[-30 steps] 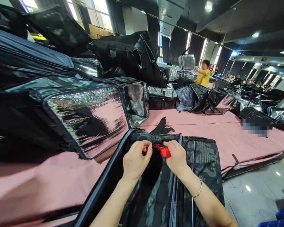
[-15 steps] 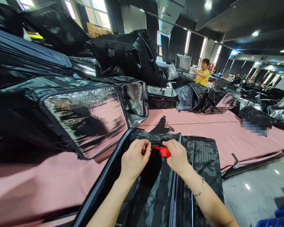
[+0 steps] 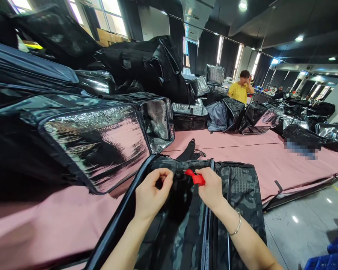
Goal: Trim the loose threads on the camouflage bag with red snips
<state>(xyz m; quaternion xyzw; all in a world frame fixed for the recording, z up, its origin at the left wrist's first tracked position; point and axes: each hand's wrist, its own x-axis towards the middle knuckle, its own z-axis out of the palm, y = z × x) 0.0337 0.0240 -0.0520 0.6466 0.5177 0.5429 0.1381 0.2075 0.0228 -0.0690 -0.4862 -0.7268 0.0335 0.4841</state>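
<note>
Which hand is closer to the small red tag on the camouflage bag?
The right hand. Its fingers pinch the red tag. The left hand is a little to the left of the tag, fingers curled, over the camouflage bag, not touching the tag.

One head-worn camera is looking forward and down from the near edge of the pink table (image 3: 270, 157), sitting close above the person's own hands and taking in the table's far edge and the hall beyond. No second view is sharing the scene.
</note>
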